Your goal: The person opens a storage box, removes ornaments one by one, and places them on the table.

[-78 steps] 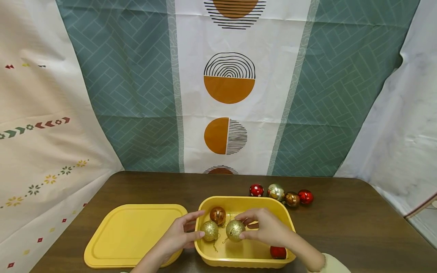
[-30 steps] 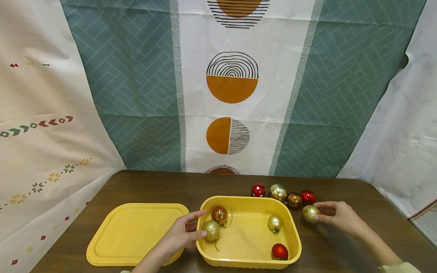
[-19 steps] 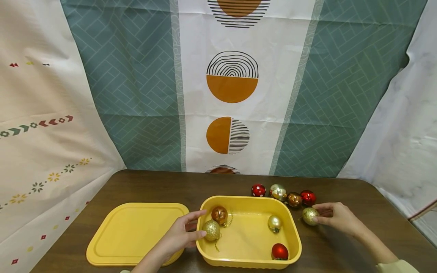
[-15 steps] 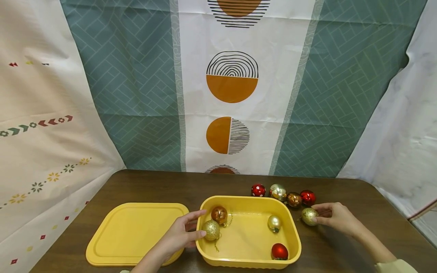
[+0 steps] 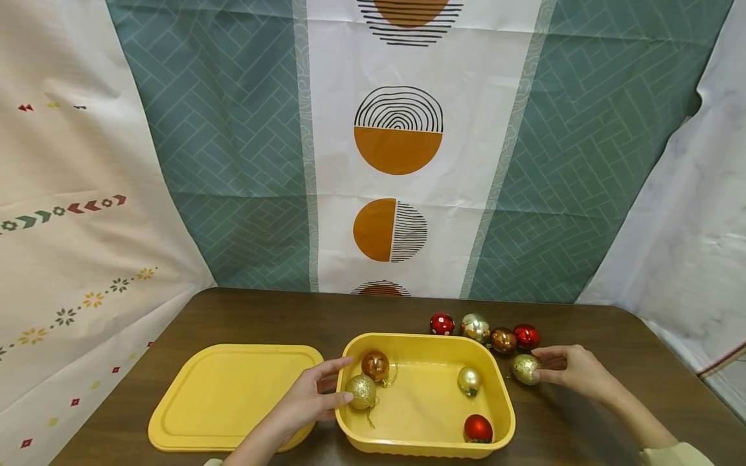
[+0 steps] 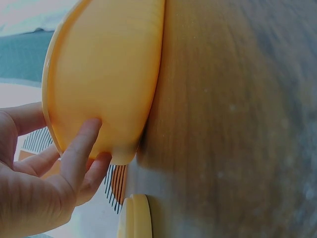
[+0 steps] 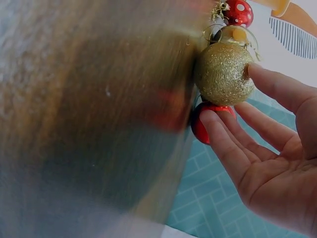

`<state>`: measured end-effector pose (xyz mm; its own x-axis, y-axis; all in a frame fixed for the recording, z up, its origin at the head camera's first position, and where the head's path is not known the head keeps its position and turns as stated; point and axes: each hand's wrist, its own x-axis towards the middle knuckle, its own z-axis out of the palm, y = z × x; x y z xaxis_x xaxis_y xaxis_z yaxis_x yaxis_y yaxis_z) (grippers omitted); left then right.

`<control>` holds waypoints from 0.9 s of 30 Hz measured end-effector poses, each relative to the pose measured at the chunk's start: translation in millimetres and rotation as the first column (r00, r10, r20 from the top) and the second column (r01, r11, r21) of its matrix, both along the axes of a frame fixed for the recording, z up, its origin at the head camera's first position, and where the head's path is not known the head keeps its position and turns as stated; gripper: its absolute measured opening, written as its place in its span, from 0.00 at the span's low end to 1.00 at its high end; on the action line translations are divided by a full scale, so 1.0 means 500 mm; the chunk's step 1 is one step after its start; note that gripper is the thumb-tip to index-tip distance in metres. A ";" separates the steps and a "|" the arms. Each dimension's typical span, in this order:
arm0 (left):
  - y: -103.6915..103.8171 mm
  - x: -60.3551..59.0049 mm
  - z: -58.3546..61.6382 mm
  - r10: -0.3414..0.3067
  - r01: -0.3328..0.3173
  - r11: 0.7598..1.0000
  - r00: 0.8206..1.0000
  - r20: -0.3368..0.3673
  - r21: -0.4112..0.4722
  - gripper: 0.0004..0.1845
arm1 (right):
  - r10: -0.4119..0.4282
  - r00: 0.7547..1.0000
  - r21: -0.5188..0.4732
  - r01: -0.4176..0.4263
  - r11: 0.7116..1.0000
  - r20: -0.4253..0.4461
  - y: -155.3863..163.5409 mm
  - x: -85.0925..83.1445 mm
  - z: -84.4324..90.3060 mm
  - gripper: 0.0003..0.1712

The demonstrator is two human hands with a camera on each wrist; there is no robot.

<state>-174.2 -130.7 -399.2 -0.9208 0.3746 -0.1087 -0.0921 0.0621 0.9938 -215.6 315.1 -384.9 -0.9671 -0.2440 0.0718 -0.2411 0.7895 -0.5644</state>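
My left hand (image 5: 311, 396) holds the left end of a yellow plastic box (image 5: 431, 446), thumb over the rim; in the left wrist view its other fingers lie against the outer wall. Inside are a glittery gold bauble (image 5: 361, 391), a copper bauble (image 5: 375, 366), a pale gold bauble (image 5: 469, 381) and a red bauble (image 5: 478, 428). Right of the box, my right hand (image 5: 574, 372) is beside another glittery gold bauble (image 5: 526, 369) resting on the table. In the right wrist view the thumb touches that bauble (image 7: 225, 74), with the other fingers spread below it.
Behind the box stand a red dotted bauble (image 5: 441, 324), a shiny pale gold bauble (image 5: 475, 328), a brown-gold bauble (image 5: 503, 340) and a red bauble (image 5: 527, 336). A yellow lid (image 5: 233, 395) lies flat at the left on the dark wooden table (image 5: 262, 314).
My right hand has carried the glittery gold bauble from inside the box to the table at its right. The bauble has since shifted slightly left, off the fingers. The left hand stays on the box.
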 end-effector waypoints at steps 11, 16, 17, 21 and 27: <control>-0.001 -0.002 -0.004 -0.006 0.006 1.000 1.000 0.005 0.022 0.34 | 0.039 0.999 -0.043 -0.039 0.998 0.013 -0.014 0.001 -0.006 0.26; -0.001 -0.001 -0.003 -0.004 0.004 1.000 1.000 0.010 0.019 0.34 | 0.051 0.998 -0.052 -0.050 0.997 0.026 -0.020 0.002 -0.006 0.27; -0.001 -0.001 -0.003 -0.004 0.004 1.000 1.000 0.009 0.018 0.34 | 0.052 0.998 -0.052 -0.050 0.997 0.027 -0.021 0.001 -0.006 0.28; 0.000 0.000 -0.003 -0.003 0.003 1.000 1.000 0.005 0.021 0.34 | 0.069 0.997 -0.057 -0.067 0.996 0.026 -0.023 0.001 -0.003 0.29; 0.001 0.000 -0.002 -0.002 0.002 1.000 1.000 0.006 0.020 0.34 | 0.068 0.998 -0.068 -0.069 0.995 -0.017 -0.031 0.008 0.010 0.28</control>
